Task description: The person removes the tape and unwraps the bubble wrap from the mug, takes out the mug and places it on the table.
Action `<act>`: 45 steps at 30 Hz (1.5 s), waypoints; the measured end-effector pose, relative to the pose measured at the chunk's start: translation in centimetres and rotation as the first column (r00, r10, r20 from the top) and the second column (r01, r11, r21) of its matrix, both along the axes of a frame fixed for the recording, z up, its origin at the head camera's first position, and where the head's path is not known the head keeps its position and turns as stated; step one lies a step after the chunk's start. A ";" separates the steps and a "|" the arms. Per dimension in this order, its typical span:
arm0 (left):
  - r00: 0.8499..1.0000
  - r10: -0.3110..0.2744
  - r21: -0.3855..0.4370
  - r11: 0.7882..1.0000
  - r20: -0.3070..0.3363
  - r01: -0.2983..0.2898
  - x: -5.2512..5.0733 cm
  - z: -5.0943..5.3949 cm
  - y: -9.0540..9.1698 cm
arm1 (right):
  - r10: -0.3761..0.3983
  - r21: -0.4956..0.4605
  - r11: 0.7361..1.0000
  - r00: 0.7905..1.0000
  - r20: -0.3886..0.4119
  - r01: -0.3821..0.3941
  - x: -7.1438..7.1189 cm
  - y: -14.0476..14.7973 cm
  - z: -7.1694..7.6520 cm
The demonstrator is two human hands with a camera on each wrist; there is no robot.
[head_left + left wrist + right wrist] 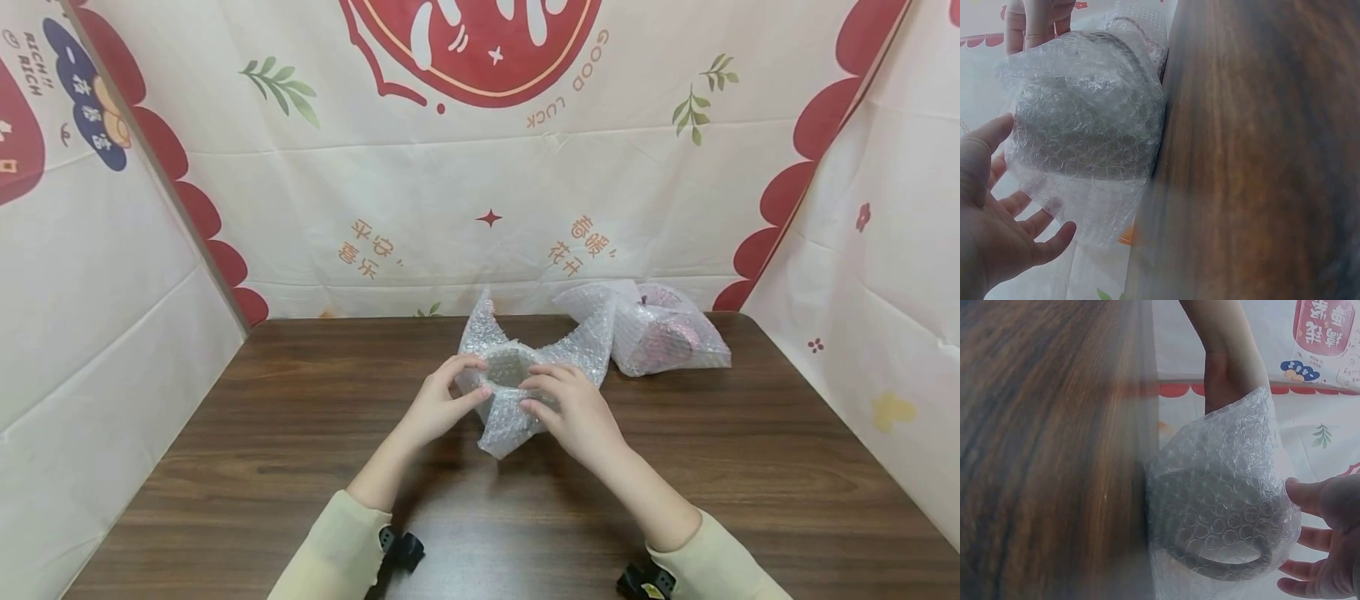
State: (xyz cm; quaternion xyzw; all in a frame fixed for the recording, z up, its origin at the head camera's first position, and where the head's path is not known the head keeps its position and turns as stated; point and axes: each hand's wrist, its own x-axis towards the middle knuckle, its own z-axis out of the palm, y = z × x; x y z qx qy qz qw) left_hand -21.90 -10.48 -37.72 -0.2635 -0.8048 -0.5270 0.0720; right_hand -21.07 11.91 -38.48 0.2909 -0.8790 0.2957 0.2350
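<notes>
A mug (pixel 1216 506) stands on the table inside bubble wrap (pixel 510 425); its curved handle shows through the plastic in the right wrist view. The wrap is spread apart at the top, with corners sticking up and out around the mug's opening (pixel 507 369). At the left of the rim is my left hand (pixel 440 402), thumb and fingertips at the wrap, fingers spread and slightly bent. My right hand (pixel 577 412) is on the opposite side, its fingertips touching the wrap beside the opening. Neither hand visibly grips the mug.
Behind and to the right lies another bubble-wrapped bundle (pixel 663 329), pinkish inside, against the first wrap's corner. The brown wooden table (pixel 315 475) is enclosed by printed cloth walls (pixel 465 183) at the back and sides.
</notes>
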 end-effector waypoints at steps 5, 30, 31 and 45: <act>1.000 -0.007 0.012 1.000 -0.003 0.007 0.0 0.1 0.0 | 0.002 -0.061 0.998 1.000 0.009 -0.002 -0.1 -0.1 -0.2; 1.000 0.000 0.011 1.000 0.005 0.000 -2.6 -3.3 -0.7 | 0.008 -0.073 0.997 0.991 -0.134 -0.018 0.8 1.7 1.3; 1.000 0.001 0.006 1.000 0.007 -0.001 -2.6 -3.3 -0.7 | 0.009 -0.066 0.998 0.990 -0.139 -0.018 0.8 1.8 1.4; 1.000 0.018 -0.024 1.000 -0.017 -0.019 -2.5 -3.2 -0.6 | -0.068 0.125 0.990 0.996 0.051 0.062 2.3 1.4 1.7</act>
